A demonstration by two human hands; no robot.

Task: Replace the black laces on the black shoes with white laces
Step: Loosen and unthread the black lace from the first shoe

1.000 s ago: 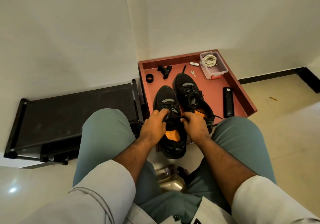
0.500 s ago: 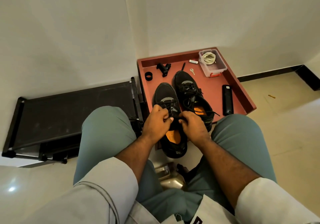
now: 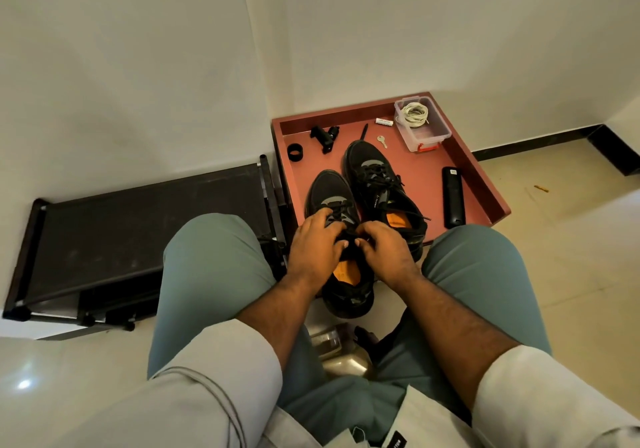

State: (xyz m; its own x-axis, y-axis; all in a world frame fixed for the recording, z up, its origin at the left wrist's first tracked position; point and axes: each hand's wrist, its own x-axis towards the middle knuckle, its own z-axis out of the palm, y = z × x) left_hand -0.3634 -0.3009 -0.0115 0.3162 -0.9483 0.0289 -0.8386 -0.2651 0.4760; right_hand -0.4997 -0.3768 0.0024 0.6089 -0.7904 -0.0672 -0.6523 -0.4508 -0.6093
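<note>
Both hands work at the lace area of the near black shoe [image 3: 341, 239], whose heel overhangs the front edge of the red tray [image 3: 485, 184]. The left hand [image 3: 317, 243] has its fingers curled over the black laces [image 3: 337, 213]; the right hand [image 3: 384, 248] pinches them beside it. The second shoe [image 3: 377, 184] lies just right of the first. White laces [image 3: 415, 113] sit coiled in a clear box [image 3: 427, 135] at the tray's far right corner.

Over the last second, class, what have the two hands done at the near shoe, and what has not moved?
Both hands have crept a little up the near shoe toward its toe: the left hand now lies over the laces, and the right hand has closed in beside it, pinching at a lace. No lace is out yet. The far shoe, white laces and tray lie unchanged.
</note>
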